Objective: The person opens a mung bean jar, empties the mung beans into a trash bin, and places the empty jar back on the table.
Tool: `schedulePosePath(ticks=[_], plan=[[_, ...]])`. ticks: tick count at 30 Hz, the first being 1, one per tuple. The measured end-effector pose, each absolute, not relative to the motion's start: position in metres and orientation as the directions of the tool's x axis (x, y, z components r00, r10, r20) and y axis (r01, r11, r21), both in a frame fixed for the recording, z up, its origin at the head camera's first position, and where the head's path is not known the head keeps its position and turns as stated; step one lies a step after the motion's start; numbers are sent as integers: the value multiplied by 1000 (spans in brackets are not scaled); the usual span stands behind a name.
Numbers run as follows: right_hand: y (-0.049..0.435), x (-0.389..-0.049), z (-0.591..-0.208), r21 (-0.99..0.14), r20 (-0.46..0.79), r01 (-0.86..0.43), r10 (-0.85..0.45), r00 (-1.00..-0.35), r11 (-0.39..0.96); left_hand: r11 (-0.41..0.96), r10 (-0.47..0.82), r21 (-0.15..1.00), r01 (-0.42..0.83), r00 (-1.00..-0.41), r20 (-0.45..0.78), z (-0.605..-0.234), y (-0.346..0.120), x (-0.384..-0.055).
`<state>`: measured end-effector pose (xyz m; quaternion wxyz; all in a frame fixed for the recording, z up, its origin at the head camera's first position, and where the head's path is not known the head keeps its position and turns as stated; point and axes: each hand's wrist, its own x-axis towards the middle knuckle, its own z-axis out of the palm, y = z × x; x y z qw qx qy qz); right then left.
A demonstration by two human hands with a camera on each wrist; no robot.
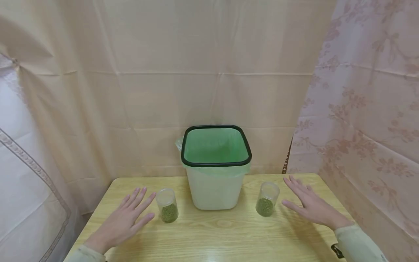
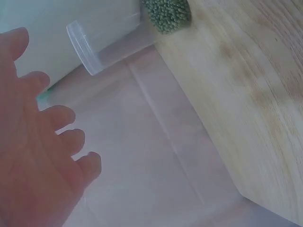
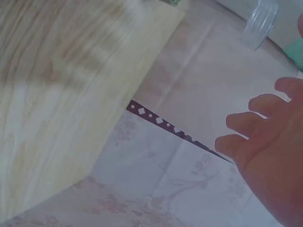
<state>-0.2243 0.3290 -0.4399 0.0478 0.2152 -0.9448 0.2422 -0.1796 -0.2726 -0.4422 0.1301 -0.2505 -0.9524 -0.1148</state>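
Observation:
My left hand (image 1: 126,220) is held over the left side of the table with its fingers spread, holding nothing. Just right of its fingertips stands a clear jar (image 1: 167,205), its lower part filled with small green beans or grains; the left wrist view shows those green pieces (image 2: 168,14) closer. On the other side, my right hand (image 1: 311,203) has its fingers extended and grips nothing. A similar jar (image 1: 267,199), also part full of green pieces, stands upright left of that hand. Both hands appear apart from the jars.
Between the jars, towards the table's back edge, stands a white bin (image 1: 214,189) with a green liner (image 1: 216,145) under a black rim (image 1: 216,164). The wooden table (image 1: 209,236) backs onto a beige curtain (image 1: 209,65). A floral cloth (image 1: 370,109) hangs at the right.

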Motion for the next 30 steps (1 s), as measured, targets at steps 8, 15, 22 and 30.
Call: schedulePosePath(ticks=[8,15,22,30], plan=[[327,-228,-447,-479,228,-413,-345,-911,774,818,495,80,570,-767,408,-442,-260,-182],[322,-235,-458,-561,266,-423,-329,-906,711,774,533,37,632,-683,500,-447,-247,-188],[314,-239,-467,-627,250,-407,-323,-913,664,732,547,50,680,-630,551,-445,-238,-192],[309,-244,-479,-735,189,-354,-326,-926,579,705,563,58,707,-608,560,-447,-224,-197]])
